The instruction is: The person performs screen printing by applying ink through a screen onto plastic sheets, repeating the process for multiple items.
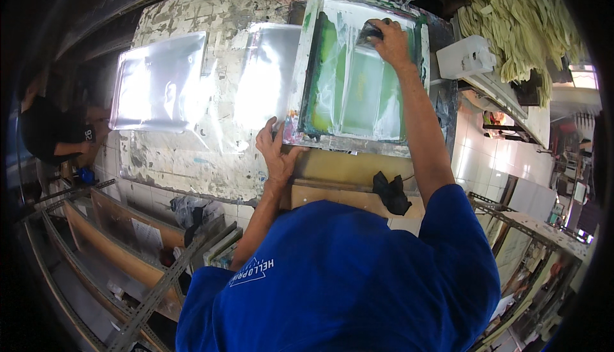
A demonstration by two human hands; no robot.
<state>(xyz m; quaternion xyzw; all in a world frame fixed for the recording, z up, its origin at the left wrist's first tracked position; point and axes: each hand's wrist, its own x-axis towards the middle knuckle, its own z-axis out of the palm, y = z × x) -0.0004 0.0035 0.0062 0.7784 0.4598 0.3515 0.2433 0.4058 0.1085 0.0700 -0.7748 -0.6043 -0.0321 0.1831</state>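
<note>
A screen printing frame (306,51) with a green mesh lies on the stained table. White ink streaks run along the mesh and pool at its far end. At the far right of the mesh, my right hand (393,45) is closed around a small dark squeegee (369,34). My left hand (276,152) is at the near left corner of the frame, fingers apart and thumb toward the edge. Whether it presses on the frame I cannot tell. Left of the frame lie a shiny clear plastic sheet (265,70) and another plastic sheet (160,83).
A black crumpled cloth (391,193) hangs at the table's near side. To the right are a white plastic container (465,57) and a heap of yellowish strips (511,19). Metal racks (128,249) stand near left. Another person (54,128) is at the far left.
</note>
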